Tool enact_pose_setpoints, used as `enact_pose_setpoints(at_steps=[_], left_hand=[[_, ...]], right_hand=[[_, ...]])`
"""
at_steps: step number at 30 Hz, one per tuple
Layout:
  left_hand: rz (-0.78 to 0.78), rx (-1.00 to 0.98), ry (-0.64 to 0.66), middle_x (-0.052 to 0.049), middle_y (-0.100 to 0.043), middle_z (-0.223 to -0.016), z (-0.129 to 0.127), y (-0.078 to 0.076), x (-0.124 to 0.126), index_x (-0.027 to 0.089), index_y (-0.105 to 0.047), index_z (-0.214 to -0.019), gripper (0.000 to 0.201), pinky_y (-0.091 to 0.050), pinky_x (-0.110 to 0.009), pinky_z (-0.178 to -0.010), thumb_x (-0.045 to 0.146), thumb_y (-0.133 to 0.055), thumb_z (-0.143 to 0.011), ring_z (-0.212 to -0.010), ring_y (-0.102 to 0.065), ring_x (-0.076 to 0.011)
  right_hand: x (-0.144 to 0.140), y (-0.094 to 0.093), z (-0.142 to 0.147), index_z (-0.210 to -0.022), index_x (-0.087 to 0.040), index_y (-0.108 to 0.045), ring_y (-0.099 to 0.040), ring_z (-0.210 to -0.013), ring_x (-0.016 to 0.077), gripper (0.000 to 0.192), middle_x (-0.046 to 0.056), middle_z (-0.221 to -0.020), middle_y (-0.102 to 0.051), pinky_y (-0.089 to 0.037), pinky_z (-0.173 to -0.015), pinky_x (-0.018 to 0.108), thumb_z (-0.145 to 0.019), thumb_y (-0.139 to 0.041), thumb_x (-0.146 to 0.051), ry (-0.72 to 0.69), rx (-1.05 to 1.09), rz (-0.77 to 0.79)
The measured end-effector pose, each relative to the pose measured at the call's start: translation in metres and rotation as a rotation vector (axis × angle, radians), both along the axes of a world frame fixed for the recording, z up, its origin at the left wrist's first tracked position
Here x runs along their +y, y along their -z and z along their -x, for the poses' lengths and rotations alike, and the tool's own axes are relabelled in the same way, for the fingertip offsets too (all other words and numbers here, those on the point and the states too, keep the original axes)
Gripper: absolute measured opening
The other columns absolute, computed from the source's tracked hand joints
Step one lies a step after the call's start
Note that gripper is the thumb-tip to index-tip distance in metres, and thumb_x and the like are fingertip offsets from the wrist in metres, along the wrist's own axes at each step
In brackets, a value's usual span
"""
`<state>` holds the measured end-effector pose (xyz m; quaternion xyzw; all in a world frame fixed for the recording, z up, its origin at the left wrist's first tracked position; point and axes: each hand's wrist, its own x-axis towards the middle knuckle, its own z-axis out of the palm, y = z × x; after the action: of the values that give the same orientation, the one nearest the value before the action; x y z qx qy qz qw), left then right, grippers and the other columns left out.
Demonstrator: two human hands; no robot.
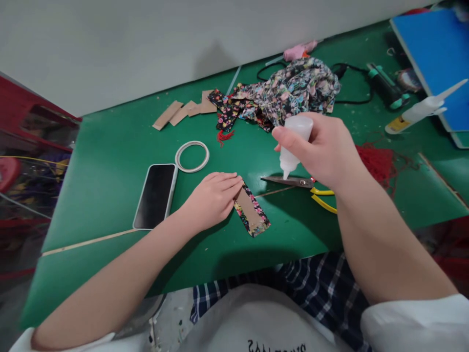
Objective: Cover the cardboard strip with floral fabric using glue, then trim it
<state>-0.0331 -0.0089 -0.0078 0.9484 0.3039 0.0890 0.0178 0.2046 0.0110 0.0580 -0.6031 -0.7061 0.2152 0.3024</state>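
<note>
My right hand (326, 151) is wrapped round a white squeeze glue bottle (296, 139), tilted with its nozzle down above the scissors (287, 181). These have yellow handles and lie with their blades to the left. A cardboard strip edged with black floral fabric (252, 210) lies on the table, its bare brown middle facing up. My left hand (216, 198) rests flat over the far end of this strip, fingers stretched out and covering that end.
A phone (156, 195) and a white ring (192, 156) lie left on the green table (110, 146). Behind are cardboard pieces (179, 113), crumpled floral fabric (293, 93) and a pink glue gun (299, 51). Rightward are red threads (377, 164), another glue bottle (417, 113) and a blue board (432, 49).
</note>
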Motion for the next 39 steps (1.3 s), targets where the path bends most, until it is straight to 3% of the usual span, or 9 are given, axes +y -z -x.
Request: enact_pose_setpoints(at_steps=[5, 16, 20, 26, 33, 37, 39], left_hand=[[0.061, -0.077, -0.152, -0.018, -0.054, -0.130, 0.006, -0.004, 0.001, 0.004, -0.052, -0.124, 0.041, -0.043, -0.044, -0.102, 0.018, -0.039, -0.088, -0.124, -0.048, -0.0250], [0.054, 0.091, -0.097, -0.015, -0.054, -0.130, -0.009, 0.000, -0.013, 0.008, -0.055, -0.122, 0.043, -0.037, -0.050, -0.104, 0.036, -0.041, -0.092, -0.126, -0.045, -0.0284], [0.115, 0.046, -0.137, -0.015, -0.053, -0.131, -0.006, 0.000, -0.010, 0.011, -0.060, -0.117, 0.040, -0.034, -0.054, -0.105, 0.037, -0.044, -0.090, -0.132, -0.036, -0.0319], [0.194, 0.026, -0.212, -0.014, -0.043, -0.138, -0.001, 0.000, -0.010, 0.019, -0.058, -0.121, 0.038, -0.024, -0.063, -0.105, 0.034, -0.047, -0.088, -0.138, -0.019, -0.0364], [0.202, 0.065, -0.200, -0.014, -0.053, -0.125, -0.007, -0.004, -0.006, 0.015, -0.065, -0.111, 0.039, -0.028, -0.058, -0.106, 0.040, -0.050, -0.085, -0.134, -0.031, -0.0355], [0.182, 0.033, -0.200, -0.014, -0.059, -0.114, -0.009, -0.010, -0.004, 0.015, -0.064, -0.113, 0.040, -0.043, -0.048, -0.095, 0.037, -0.049, -0.084, -0.112, -0.053, -0.0293], [0.248, -0.028, -0.219, -0.013, -0.061, -0.112, -0.006, -0.014, -0.004, 0.014, -0.061, -0.118, 0.042, -0.046, -0.043, -0.092, 0.036, -0.046, -0.086, -0.104, -0.057, -0.0251]], right_hand=[[-0.002, -0.005, -0.005, -0.079, -0.020, -0.059, -0.061, -0.070, 0.0178, 0.049, 0.002, -0.074, -0.065, -0.044, -0.060, 0.029, -0.083, -0.038, -0.064, 0.009, -0.012, -0.010], [-0.005, -0.005, -0.005, -0.078, -0.019, -0.056, -0.060, -0.066, 0.0154, 0.049, 0.003, -0.072, -0.065, -0.043, -0.057, 0.026, -0.086, -0.034, -0.062, -0.054, -0.010, -0.078], [-0.006, -0.006, -0.004, -0.081, -0.020, -0.057, -0.060, -0.069, 0.0174, 0.049, 0.005, -0.074, -0.065, -0.044, -0.060, 0.028, -0.087, -0.032, -0.061, -0.059, -0.036, -0.021], [-0.006, -0.006, -0.002, -0.071, -0.020, -0.056, -0.059, -0.064, 0.0153, 0.042, 0.001, -0.069, -0.065, -0.042, -0.058, 0.027, -0.083, -0.044, -0.058, -0.054, 0.081, -0.047], [-0.006, -0.006, -0.006, -0.095, -0.019, -0.060, -0.061, -0.074, 0.0191, 0.054, 0.006, -0.081, -0.067, -0.044, -0.061, 0.030, -0.087, -0.029, -0.062, -0.052, -0.076, -0.008], [-0.005, -0.007, -0.008, -0.097, -0.019, -0.060, -0.062, -0.074, 0.0199, 0.055, 0.007, -0.082, -0.068, -0.044, -0.061, 0.030, -0.087, -0.027, -0.062, -0.073, -0.104, -0.018], [-0.005, -0.007, -0.010, -0.097, -0.019, -0.060, -0.062, -0.075, 0.0199, 0.056, 0.007, -0.083, -0.068, -0.044, -0.061, 0.030, -0.087, -0.026, -0.062, -0.091, -0.116, -0.026]])
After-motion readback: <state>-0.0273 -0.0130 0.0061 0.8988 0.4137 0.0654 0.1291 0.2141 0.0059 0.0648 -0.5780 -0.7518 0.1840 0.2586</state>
